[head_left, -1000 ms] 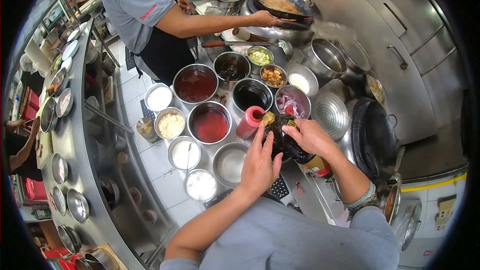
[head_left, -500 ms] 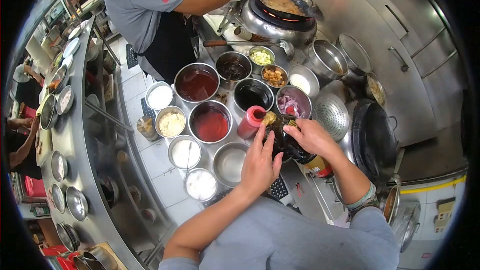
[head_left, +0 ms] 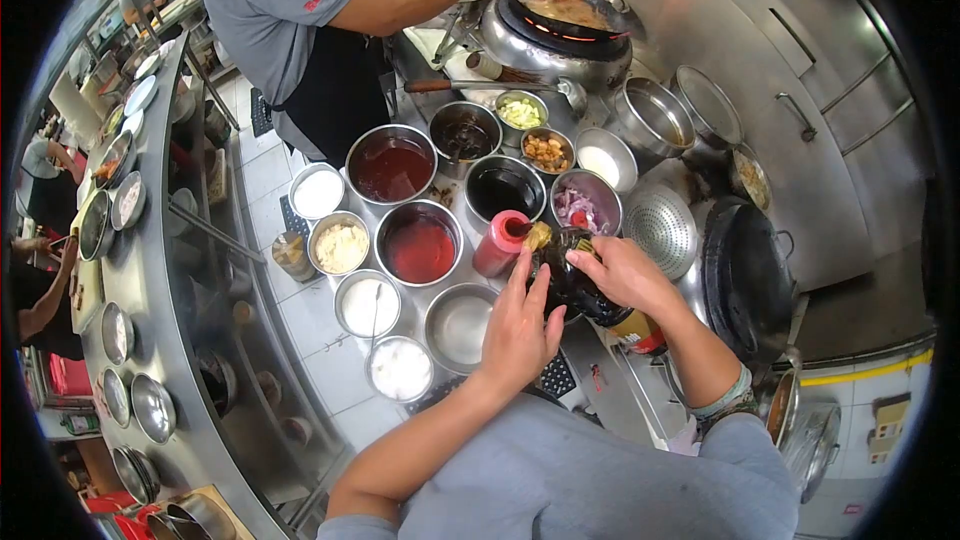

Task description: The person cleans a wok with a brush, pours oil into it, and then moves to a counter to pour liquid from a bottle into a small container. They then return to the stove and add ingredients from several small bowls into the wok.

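A large dark bottle [head_left: 575,285] with a gold neck and a yellow and red label is tilted, its neck at the mouth of a red squeeze bottle [head_left: 499,245]. My right hand [head_left: 622,275] is wrapped round the dark bottle's body. Beside the squeeze bottle, my left hand [head_left: 522,325] has its fingers extended, their tips near its right side and the dark bottle's neck. Whether those fingertips press on either bottle is unclear. Below the squeeze bottle sits an empty metal bowl [head_left: 460,328], left of my left hand.
Several metal bowls hold red sauce [head_left: 420,243], dark liquid [head_left: 505,189], white powder [head_left: 400,369] and chopped onion [head_left: 585,206]. A co-worker [head_left: 290,20] works a flaming wok [head_left: 565,15] at the back. At right are a perforated ladle [head_left: 660,232] and black wok [head_left: 750,280]; a steel counter [head_left: 165,290] runs left.
The co-worker's arm and the utensil in the flaming wok have shifted slightly. My hands and both bottles look almost the same.
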